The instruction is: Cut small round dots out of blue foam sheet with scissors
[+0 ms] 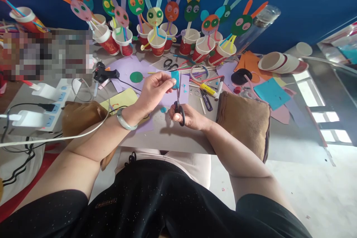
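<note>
My left hand (155, 91), with a pale bangle at the wrist, pinches a small blue paper piece (174, 79). Just right of it, my right hand (190, 116) is closed round the black handles of the scissors (179, 108). The scissor blades point away from me, along the right edge of the blue paper. Beneath the hands lies purple paper (167, 98) with tiny blue scraps. A green paper circle (136, 77) rests to the left of the left hand, and a small blue scrap (163, 110) lies on the table between the hands.
Paper cups (157, 46) with rabbit-faced figures line the back. A black glue gun (105, 73) and power strip (55, 106) are at left. Brown cushions (244, 121) lie under both forearms. A yellow tool (208, 90), blue paper (272, 93) and stacked cups (281, 63) are at right.
</note>
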`<action>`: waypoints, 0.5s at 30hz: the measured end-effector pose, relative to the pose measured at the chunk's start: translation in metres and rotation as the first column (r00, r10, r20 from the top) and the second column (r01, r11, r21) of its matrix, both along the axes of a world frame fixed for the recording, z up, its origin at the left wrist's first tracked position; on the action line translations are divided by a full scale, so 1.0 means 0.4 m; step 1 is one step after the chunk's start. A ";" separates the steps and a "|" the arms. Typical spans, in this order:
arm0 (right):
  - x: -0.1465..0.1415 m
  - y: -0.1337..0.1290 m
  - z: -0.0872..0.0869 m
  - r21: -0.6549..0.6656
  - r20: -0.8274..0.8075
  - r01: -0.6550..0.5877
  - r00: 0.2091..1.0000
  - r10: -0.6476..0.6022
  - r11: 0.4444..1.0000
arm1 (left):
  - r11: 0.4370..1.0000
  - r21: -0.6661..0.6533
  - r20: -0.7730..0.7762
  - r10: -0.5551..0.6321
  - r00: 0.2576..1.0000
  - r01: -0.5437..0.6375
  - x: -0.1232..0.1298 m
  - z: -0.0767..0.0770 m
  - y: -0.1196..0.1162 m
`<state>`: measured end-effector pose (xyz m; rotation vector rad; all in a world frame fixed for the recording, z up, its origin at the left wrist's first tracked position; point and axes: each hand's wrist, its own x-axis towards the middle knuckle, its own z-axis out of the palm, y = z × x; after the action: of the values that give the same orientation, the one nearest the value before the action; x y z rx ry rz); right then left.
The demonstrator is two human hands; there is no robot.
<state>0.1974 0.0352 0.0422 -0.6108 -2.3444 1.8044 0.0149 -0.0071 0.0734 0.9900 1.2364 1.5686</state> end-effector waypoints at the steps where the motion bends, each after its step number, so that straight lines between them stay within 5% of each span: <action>1: 0.000 0.001 0.000 -0.003 -0.003 0.002 1.000 -0.002 1.000 | 1.000 -0.005 0.004 0.001 1.000 -0.001 0.001 0.001 0.000; 15: 0.003 0.001 0.010 -0.013 -0.028 0.027 0.999 -0.028 1.000 | 0.999 -0.052 0.010 0.002 1.000 -0.002 0.007 0.005 -0.004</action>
<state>0.1986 0.0355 0.0461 -0.6118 -2.2965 1.8056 0.0175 -0.0086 0.0754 0.9465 1.2653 1.5338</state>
